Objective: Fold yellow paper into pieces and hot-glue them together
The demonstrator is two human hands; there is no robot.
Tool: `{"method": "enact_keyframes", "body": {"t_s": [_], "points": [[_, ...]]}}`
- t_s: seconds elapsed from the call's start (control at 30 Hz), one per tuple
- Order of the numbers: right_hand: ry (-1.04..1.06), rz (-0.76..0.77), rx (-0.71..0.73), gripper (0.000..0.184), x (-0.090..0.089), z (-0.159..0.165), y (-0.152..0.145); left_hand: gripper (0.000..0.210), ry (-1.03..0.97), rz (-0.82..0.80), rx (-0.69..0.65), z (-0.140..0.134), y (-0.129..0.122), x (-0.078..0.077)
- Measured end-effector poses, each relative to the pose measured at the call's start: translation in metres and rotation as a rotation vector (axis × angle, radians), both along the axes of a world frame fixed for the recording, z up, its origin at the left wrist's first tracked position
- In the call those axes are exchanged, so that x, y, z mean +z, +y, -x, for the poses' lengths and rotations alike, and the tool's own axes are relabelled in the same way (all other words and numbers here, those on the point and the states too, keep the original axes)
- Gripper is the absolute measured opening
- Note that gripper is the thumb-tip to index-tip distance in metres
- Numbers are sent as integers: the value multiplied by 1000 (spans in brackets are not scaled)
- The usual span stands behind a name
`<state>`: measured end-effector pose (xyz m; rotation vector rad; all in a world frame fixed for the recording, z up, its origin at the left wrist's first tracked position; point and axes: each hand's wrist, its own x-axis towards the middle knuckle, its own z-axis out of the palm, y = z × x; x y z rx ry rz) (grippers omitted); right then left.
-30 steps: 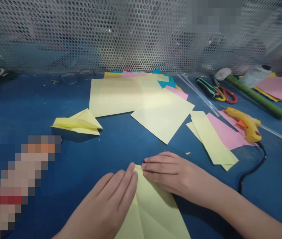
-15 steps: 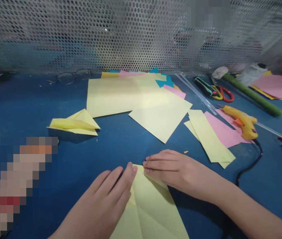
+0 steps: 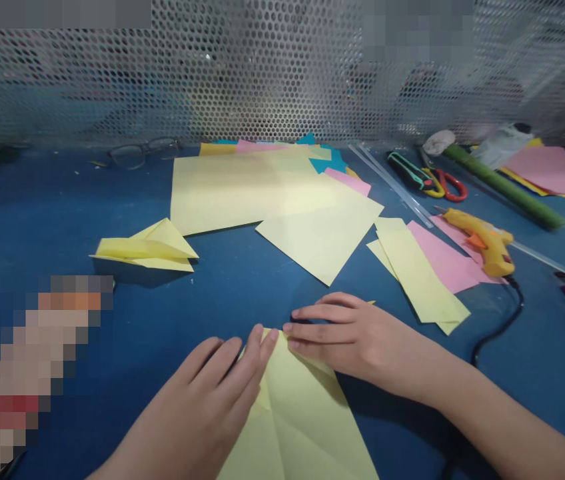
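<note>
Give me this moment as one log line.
left hand: on creased yellow sheet, near far end | right hand: same sheet, near far end | beyond: folded yellow paper, glue gun

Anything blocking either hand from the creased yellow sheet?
Nothing visible does: the left hand and right hand both touch the creased yellow sheet near its far end. The glue gun lies apart, farther right.

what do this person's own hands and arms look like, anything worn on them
The left hand and right hand are both bare, with no gloves, rings, watch or bracelet showing. The right forearm has no sleeve in view, and none shows on the left side either.
</note>
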<state>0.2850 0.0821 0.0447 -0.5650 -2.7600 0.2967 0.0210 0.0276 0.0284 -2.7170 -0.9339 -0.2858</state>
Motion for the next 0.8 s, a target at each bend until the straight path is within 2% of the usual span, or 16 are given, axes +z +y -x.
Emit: {"method": "enact_keyframes", "body": {"t_s": [0.23, 0.53, 0.8], "points": [[-44, 69, 7, 36, 2, -1, -1, 51, 8, -8, -19, -3, 4, 6], [-38, 34, -15, 32, 2, -1, -2, 50, -4, 1, -28, -3, 2, 6], [-16, 163, -54, 34, 13, -1, -8, 50, -7, -1, -28, -4, 3, 4]]}}
